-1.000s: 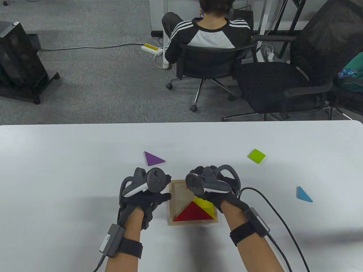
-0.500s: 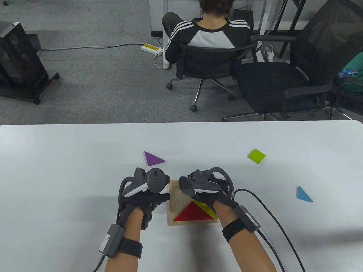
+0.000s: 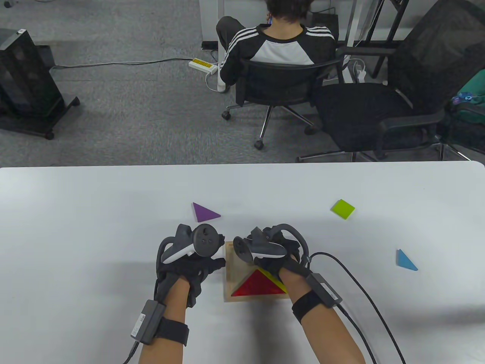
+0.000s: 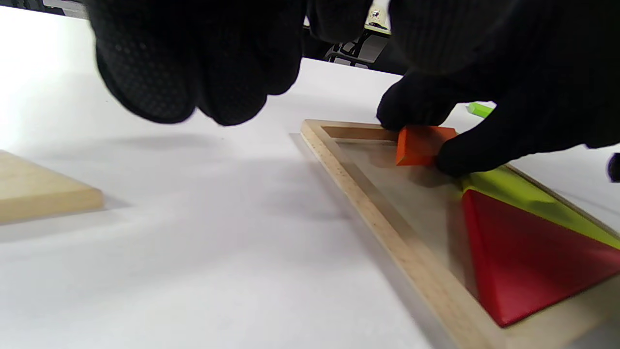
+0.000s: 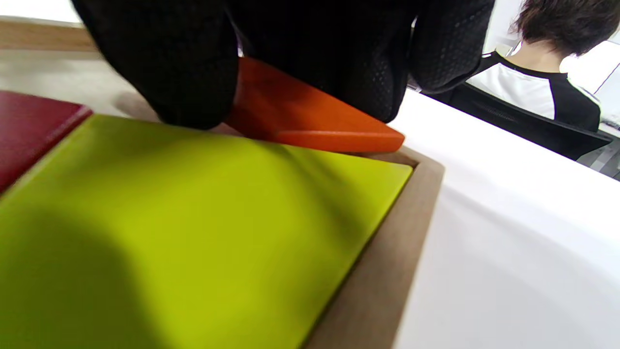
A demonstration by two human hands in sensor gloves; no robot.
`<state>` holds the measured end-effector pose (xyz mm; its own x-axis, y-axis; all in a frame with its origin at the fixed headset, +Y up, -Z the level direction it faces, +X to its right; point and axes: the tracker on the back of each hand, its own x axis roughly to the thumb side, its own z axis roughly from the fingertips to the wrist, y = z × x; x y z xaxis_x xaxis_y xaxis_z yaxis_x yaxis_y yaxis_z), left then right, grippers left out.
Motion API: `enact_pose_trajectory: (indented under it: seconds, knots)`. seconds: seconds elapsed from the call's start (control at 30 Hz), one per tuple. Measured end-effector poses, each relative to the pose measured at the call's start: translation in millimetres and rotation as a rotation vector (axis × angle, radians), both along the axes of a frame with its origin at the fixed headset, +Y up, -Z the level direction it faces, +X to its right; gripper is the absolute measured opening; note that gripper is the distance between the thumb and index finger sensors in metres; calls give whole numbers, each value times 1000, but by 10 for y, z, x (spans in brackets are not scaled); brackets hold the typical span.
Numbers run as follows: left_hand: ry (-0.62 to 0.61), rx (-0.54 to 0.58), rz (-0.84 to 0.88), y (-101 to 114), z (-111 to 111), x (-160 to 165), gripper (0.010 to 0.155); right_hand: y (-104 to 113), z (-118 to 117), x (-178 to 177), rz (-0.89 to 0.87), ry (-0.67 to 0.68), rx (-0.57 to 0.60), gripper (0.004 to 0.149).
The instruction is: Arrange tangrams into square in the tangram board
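The wooden tangram board [image 3: 229, 281] lies near the table's front edge. A red triangle [image 3: 259, 285] and a yellow-green triangle [image 3: 279, 281] fill its near and right parts. My right hand [image 3: 265, 246] hovers over the board's far part and pinches an orange piece [image 4: 421, 144] between thumb and fingers. That orange piece [image 5: 310, 118] is tilted, one edge down by the far frame rail and the yellow-green triangle [image 5: 193, 223]. My left hand [image 3: 197, 252] sits just left of the board, fingers [image 4: 193, 72] loosely curled above the table, holding nothing.
Loose on the table are a purple triangle [image 3: 204, 212], a green square [image 3: 343, 208] and a blue triangle [image 3: 405, 260]. A pale wooden slab [image 4: 43, 189] lies left of my left hand. Beyond the table a person sits in an office chair [image 3: 280, 83].
My right hand has slid left and slightly toward me over the board, carrying the orange piece. My left hand has barely shifted.
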<state>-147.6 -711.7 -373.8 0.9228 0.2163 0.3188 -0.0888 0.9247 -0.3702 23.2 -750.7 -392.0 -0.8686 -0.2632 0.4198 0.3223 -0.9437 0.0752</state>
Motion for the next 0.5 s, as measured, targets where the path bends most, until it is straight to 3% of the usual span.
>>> enact_pose_trajectory:
  seconds: [0.5]
  knots:
    - [5, -8, 4, 3, -3, -13, 75, -7, 20, -30, 32, -13, 34, 66]
